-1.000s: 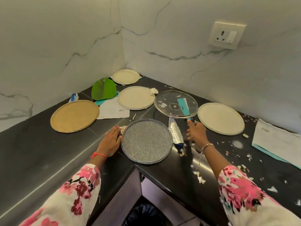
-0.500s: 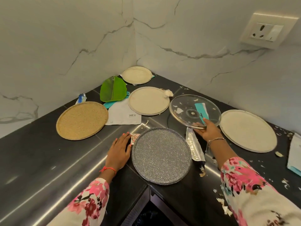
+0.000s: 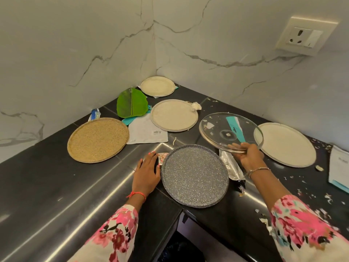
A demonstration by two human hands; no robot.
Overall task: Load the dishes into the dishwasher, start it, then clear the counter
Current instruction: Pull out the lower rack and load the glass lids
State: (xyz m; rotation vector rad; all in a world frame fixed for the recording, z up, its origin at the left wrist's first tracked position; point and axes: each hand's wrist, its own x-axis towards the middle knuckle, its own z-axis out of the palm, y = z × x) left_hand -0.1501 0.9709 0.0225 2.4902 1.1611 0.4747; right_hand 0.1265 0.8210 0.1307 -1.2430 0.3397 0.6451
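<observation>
Clear glass is sitting in the grip of my right hand [image 3: 249, 157]: I am pinching the one glass lid [image 3: 230, 132] by its near rim, tilted over the black bench [image 3: 47, 186], while my left hand [image 3: 147, 174] is lying flat, holding nothing, just beside the one grey speckled plate [image 3: 194, 176]. Around them are lying three cream plates [image 3: 173, 115], one woven tan plate [image 3: 98, 139] and one green leaf plate [image 3: 131, 104]. Paper scraps [image 3: 302, 181] are littering the bench's right side, and white veined marble walls [image 3: 75, 44] are meeting in a corner, one carrying a single socket [image 3: 305, 35].
</observation>
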